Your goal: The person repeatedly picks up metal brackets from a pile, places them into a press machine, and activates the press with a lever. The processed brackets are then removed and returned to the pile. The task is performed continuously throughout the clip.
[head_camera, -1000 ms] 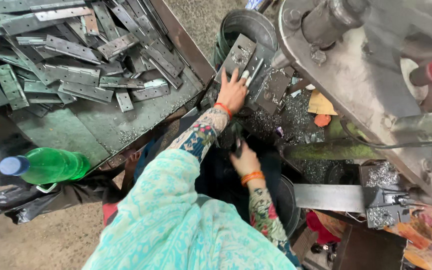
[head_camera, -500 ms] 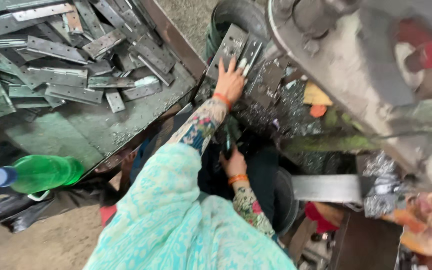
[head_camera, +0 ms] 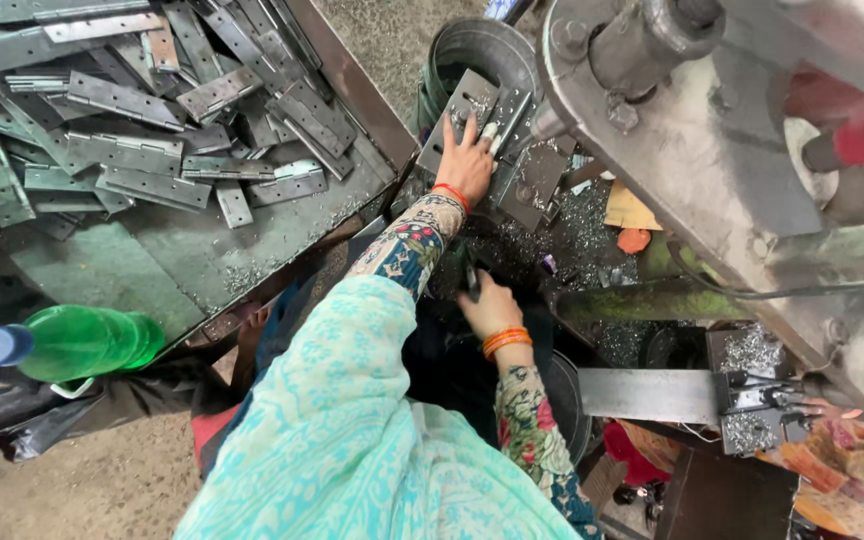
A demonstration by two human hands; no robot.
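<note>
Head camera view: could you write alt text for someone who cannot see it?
A person's left hand presses flat grey metal hinge plates at a grey machine; the right hand rests lower. Loose hinge plates and a green plastic bottle lie left.

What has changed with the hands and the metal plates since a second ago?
Little. The left hand still lies flat on the grey metal plate at the machine. The right hand stays low in front of the body, on something dark I cannot make out. The pile of hinge plates and the green bottle have not moved; only the view shifted.
</note>
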